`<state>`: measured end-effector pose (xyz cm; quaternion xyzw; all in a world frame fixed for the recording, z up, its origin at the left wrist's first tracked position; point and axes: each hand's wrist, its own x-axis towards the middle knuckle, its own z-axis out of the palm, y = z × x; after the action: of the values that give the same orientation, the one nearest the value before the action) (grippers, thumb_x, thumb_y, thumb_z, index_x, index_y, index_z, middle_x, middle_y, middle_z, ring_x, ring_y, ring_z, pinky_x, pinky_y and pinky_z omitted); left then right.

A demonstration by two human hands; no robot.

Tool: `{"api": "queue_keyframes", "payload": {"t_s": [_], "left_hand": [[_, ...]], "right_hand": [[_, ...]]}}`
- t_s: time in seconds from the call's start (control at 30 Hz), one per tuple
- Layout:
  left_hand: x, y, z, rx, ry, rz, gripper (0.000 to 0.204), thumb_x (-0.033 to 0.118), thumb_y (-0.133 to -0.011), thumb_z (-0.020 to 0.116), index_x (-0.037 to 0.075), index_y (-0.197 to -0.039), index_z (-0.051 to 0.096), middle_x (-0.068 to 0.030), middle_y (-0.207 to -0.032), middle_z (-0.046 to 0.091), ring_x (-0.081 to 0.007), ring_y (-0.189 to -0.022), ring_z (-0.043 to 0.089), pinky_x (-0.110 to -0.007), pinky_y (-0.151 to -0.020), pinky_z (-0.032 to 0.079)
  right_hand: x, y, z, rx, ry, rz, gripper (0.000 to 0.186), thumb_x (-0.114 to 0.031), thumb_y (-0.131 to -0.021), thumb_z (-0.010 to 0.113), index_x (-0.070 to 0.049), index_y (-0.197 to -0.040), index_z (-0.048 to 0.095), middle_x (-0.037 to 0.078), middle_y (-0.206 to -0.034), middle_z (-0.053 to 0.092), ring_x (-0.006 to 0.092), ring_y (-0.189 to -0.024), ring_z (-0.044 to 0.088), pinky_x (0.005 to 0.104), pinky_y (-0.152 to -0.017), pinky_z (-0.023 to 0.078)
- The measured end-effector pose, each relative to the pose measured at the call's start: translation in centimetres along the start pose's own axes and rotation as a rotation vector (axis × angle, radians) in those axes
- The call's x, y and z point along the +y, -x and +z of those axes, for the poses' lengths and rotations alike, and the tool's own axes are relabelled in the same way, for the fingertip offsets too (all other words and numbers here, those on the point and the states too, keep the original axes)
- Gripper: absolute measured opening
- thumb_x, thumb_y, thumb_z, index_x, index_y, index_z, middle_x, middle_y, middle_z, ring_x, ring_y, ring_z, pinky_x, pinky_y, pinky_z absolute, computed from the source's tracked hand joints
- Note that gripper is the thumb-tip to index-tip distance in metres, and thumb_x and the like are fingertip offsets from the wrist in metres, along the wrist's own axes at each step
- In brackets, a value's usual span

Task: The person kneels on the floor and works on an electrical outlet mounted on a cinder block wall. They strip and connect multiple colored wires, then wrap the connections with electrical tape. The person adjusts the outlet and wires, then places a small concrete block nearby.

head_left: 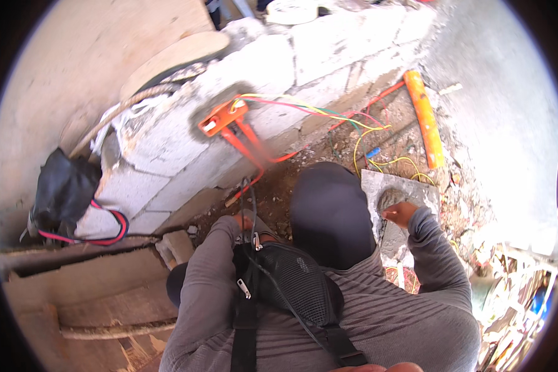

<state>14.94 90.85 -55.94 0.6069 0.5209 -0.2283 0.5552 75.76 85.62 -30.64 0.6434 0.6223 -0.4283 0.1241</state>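
My right hand (pixel 401 214) has its fingers curled in at a grey board (pixel 429 192) beside my knee. Wet grey mortar (pixel 392 197) is heaped on the board by those fingers; whether they hold something does not show. My left hand (pixel 245 221) is low in front of me near the wall's foot, its fingers mostly hidden behind dark straps. An orange electrical box (pixel 219 120) sits in the block wall with wet mortar around it. Yellow, red and green wires (pixel 304 106) run out of it to the right. Orange conduits (pixel 242 142) hang below the box.
A thick orange pipe (pixel 424 119) lies on the rubble to the right. Beside the loose wires is a small blue piece (pixel 372 152). A black bag (pixel 66 188) with a red-and-black strap rests at left, above wooden planks (pixel 105 285). Scraps and debris (pixel 514 304) lie at lower right.
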Motion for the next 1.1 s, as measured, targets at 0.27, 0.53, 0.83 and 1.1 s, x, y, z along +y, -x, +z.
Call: {"api": "queue_keyframes", "payload": {"t_s": [0.27, 0.53, 0.83, 1.1], "left_hand": [[1.8, 0.3, -0.1, 0.15, 0.002, -0.047, 0.046, 0.048, -0.092, 0.065, 0.006, -0.107, 0.074, -0.0153, -0.108, 0.074, -0.0304, -0.098, 0.071, -0.041, -0.087, 0.054], [4.8, 1.3, 3.6, 0.127, 0.094, -0.081, 0.046, 0.045, -0.093, 0.068, 0.008, -0.121, 0.069, -0.0116, -0.105, 0.072, -0.024, -0.096, 0.068, -0.038, -0.081, 0.054], [4.7, 1.5, 3.3, 0.105, 0.181, -0.089, 0.046, 0.042, -0.092, 0.071, 0.006, -0.12, 0.071, -0.0156, -0.116, 0.072, -0.0267, -0.108, 0.067, -0.041, -0.094, 0.051], [1.4, -0.4, 4.3, 0.167, 0.168, -0.052, 0.044, 0.043, -0.093, 0.07, 0.008, -0.12, 0.071, -0.0148, -0.115, 0.072, -0.0297, -0.109, 0.067, -0.043, -0.095, 0.051]], "right_hand": [[19.0, -1.6, 12.9, 0.028, -0.008, 0.478, 0.05, -0.05, -0.095, 0.058, -0.011, -0.123, 0.072, 0.018, -0.124, 0.07, 0.0378, -0.121, 0.063, 0.0446, -0.104, 0.049], [21.4, -1.5, 18.8, 0.015, -0.101, 0.619, 0.048, -0.048, -0.094, 0.061, -0.008, -0.116, 0.074, 0.017, -0.12, 0.071, 0.0365, -0.116, 0.065, 0.0439, -0.101, 0.051], [22.7, -4.9, 18.3, -0.237, 0.515, 0.18, 0.031, -0.028, -0.095, 0.059, -0.008, -0.113, 0.073, 0.013, -0.119, 0.07, 0.0393, -0.111, 0.067, 0.0444, -0.097, 0.055], [18.3, -0.4, 17.8, -0.472, -0.192, 0.648, 0.05, -0.056, -0.093, 0.064, -0.009, -0.094, 0.081, 0.014, -0.095, 0.078, 0.0229, -0.083, 0.075, 0.0406, -0.081, 0.057]]}}
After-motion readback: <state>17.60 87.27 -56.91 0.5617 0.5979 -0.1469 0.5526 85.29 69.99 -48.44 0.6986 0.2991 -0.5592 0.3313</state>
